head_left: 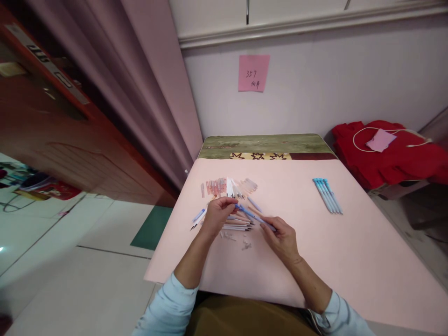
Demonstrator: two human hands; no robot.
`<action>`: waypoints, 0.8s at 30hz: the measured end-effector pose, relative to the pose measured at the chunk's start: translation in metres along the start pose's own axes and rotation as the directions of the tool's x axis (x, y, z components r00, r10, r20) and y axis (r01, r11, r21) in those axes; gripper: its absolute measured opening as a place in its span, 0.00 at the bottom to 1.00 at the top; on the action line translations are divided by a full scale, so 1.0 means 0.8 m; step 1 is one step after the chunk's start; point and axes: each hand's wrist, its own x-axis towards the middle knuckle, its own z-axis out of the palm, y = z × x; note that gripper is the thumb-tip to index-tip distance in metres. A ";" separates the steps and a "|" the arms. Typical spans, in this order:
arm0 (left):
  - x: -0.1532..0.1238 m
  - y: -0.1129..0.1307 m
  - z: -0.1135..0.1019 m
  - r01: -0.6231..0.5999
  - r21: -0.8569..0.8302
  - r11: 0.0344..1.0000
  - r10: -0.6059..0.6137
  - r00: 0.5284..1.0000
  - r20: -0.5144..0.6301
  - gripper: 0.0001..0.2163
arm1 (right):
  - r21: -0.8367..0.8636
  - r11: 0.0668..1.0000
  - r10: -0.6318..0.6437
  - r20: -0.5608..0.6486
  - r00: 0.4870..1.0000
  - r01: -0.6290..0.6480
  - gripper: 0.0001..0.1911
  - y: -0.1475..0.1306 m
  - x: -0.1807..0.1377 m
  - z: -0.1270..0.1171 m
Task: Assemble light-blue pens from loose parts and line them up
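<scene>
Both my hands hold one blue pen (252, 216) above the pink sheet (350, 252) that covers the table. My left hand (217, 215) pinches its upper end and my right hand (282, 237) grips its lower end. Under and behind the hands lies a loose heap of pen parts (231, 187): white and orange barrels, caps and refills. A few small clear bits (246, 244) lie just in front of the hands.
Several finished blue pens (327, 195) lie side by side at the right of the sheet. A red cloth (385, 154) with a white cable and pink paper sits to the right. A pink note (253, 73) hangs on the wall; a curtain (154, 93) hangs at left.
</scene>
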 end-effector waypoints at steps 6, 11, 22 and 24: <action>-0.001 0.001 0.001 -0.037 0.044 0.998 0.034 0.998 0.057 0.08 | -0.015 1.000 -0.003 0.002 1.000 0.003 0.11 0.002 -0.001 -0.001; 0.001 -0.001 -0.001 -0.050 -0.009 0.999 0.051 0.994 0.100 0.13 | -0.003 1.000 0.001 0.007 1.000 -0.001 0.11 0.003 -0.001 -0.001; -0.003 -0.006 0.003 0.013 -0.051 0.999 -0.011 0.999 0.033 0.12 | -0.047 0.998 -0.047 0.007 0.999 0.048 0.10 0.002 -0.002 -0.001; -0.004 -0.006 0.006 0.004 -0.049 0.999 -0.002 0.999 0.034 0.12 | -0.052 0.998 -0.044 0.009 0.999 0.045 0.10 0.002 -0.002 -0.002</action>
